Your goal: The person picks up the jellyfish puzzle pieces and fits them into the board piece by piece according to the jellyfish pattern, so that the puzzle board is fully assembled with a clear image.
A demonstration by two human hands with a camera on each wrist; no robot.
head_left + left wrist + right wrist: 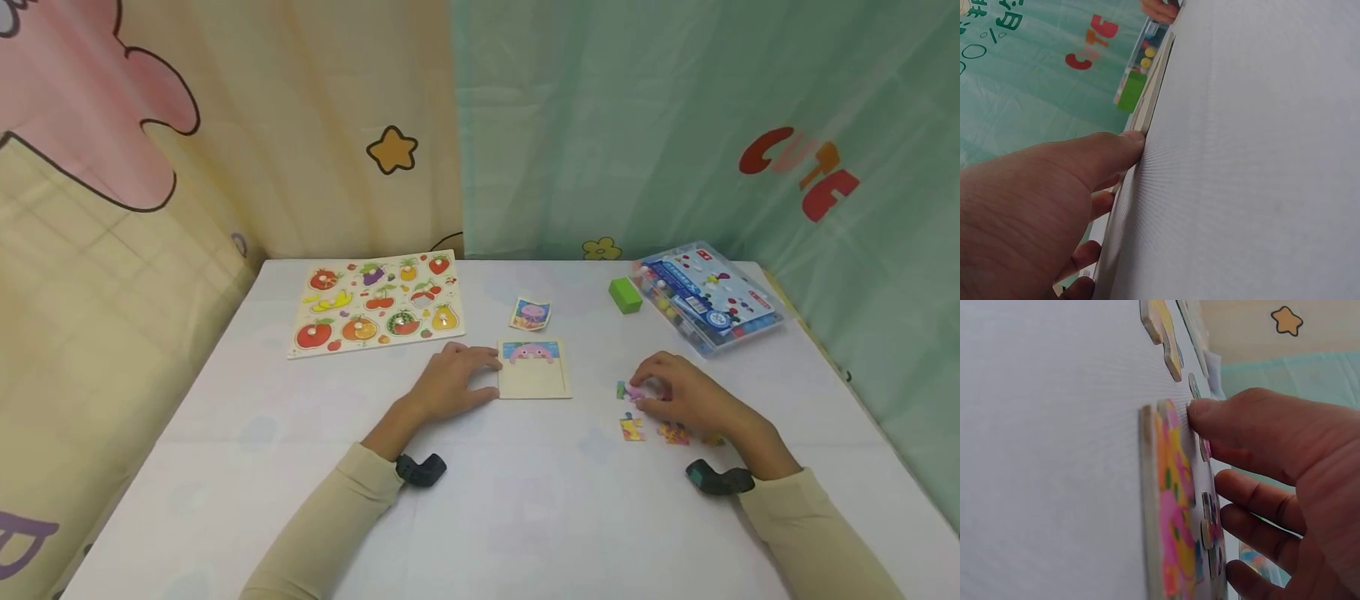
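My left hand [453, 382] rests at the left edge of a small wooden puzzle board [534, 382], its thumb [1124, 149] touching the rim and the other fingers spread along it. Across the board's top strip lies a pink cartoon face with blue around it; below is bare wood. To the right, my right hand [686, 396] pinches a pink jigsaw piece [636, 392] between thumb and index finger, low over the table. Yellow-and-pink jigsaw pieces [632, 429] lie nearer me, some partly under that hand. One patterned piece [1175, 506] looms large in the right wrist view.
Behind the board lies a small picture card [531, 314] with a pink figure. A fruit puzzle board [378, 302] is at the back left. Toward the back right are a green block [625, 295] and a clear plastic case [708, 296] of colourful parts. Curtains [600, 125] hang behind the table.
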